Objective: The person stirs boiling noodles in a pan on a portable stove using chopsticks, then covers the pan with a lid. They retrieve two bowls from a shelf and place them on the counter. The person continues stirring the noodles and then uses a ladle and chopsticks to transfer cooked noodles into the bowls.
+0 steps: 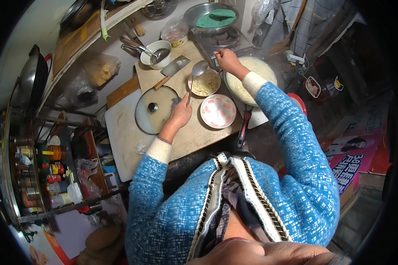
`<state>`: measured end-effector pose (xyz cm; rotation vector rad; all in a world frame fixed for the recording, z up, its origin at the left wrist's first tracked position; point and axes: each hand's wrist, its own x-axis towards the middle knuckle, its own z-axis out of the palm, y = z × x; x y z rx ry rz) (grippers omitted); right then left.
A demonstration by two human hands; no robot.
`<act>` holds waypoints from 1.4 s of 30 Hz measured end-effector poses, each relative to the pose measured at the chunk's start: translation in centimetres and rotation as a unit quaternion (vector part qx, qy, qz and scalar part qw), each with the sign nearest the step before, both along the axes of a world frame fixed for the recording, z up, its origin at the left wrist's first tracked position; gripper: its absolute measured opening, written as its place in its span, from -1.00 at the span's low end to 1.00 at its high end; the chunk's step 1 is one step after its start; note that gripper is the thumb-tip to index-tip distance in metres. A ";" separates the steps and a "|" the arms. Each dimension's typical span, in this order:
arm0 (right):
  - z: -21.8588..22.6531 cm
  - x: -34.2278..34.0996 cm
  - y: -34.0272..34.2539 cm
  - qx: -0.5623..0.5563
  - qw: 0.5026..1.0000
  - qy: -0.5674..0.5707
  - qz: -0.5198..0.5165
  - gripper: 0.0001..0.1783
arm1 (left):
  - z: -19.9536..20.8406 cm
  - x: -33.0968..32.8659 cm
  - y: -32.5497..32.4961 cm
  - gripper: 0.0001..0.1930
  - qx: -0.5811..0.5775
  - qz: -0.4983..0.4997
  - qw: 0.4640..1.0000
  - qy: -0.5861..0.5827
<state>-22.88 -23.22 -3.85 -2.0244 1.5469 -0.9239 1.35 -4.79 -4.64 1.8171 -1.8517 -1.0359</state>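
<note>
My left hand (pixel 180 114) is closed around the handle of a metal ladle (pixel 199 68), whose bowl hangs by the rim of a bowl of pale shreds (pixel 205 84). Over the far left edge of a pan (pixel 244 126) I hold my right hand (pixel 228 62), fingers pinched together; what they grip, if anything, cannot be made out. Creamy pale food (pixel 254 73) fills the pan, partly hidden by my right wrist. A glass lid (pixel 157 110) with a black knob lies beside my left hand. Nearer me stands a bowl with a pink pattern (pixel 218 111).
A cleaver (pixel 176 66) lies past the lid, near a white bowl (pixel 157 55) with utensils. Beyond the pan is a stove burner (pixel 226 39) with a metal basin (pixel 192 15) behind it. At left stands a rack of jars (pixel 55 168); a white board (pixel 119 132) covers the counter's left end.
</note>
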 end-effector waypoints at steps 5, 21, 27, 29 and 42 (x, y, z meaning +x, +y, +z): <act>-3.1 1.0 -1.2 -0.061 0.996 0.057 -0.035 -0.68 | 1.2 0.1 1.4 -0.42 0.003 0.015 0.998 0.065; -5.8 -6.0 3.8 0.128 0.696 -0.682 -0.185 -0.49 | 0.5 0.6 2.4 -0.42 0.094 0.111 0.960 0.238; -4.0 -4.8 4.2 0.115 0.802 -0.570 -0.139 -0.52 | 2.4 0.9 2.9 -0.40 0.137 0.138 0.930 0.310; -3.4 -3.9 4.0 0.106 0.849 -0.504 -0.116 -0.55 | 2.3 1.2 3.0 -0.39 0.142 0.141 0.926 0.319; -5.4 1.3 -4.5 0.106 0.992 -0.058 -0.024 -0.58 | 1.8 1.9 3.7 -0.36 0.145 0.138 0.921 0.334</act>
